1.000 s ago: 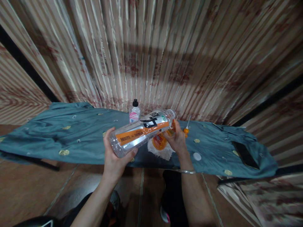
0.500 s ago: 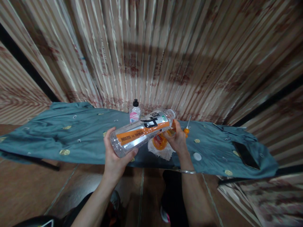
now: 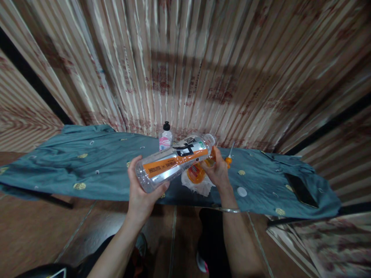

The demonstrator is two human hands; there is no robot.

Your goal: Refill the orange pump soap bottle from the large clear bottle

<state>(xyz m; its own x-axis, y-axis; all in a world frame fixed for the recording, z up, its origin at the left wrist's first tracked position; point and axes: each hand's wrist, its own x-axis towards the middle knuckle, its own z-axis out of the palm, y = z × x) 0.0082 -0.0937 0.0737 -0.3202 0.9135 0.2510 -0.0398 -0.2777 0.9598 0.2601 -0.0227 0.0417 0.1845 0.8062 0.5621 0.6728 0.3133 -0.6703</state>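
My left hand point(image 3: 145, 189) is wrapped round the lower end of a large clear plastic drink bottle point(image 3: 174, 160) with a silver and orange label. The drink bottle is tilted, its uncapped-looking neck up and to the right. Below that neck, my right hand point(image 3: 218, 168) is closed round a smaller bottle of orange liquid point(image 3: 196, 173), partly hidden by the drink bottle and my fingers. Whether the two bottle mouths touch cannot be made out. Under the orange bottle is crumpled white tissue point(image 3: 199, 188). An orange pump top with a tube point(image 3: 228, 159) lies just right of my right hand.
A clear bottle with a pink label and black cap point(image 3: 165, 139) stands behind the drink bottle. A round white cap point(image 3: 241, 192) and a black phone point(image 3: 301, 190) lie to the right on the teal cloth point(image 3: 98, 170). A pleated curtain point(image 3: 179, 77) hangs close behind.
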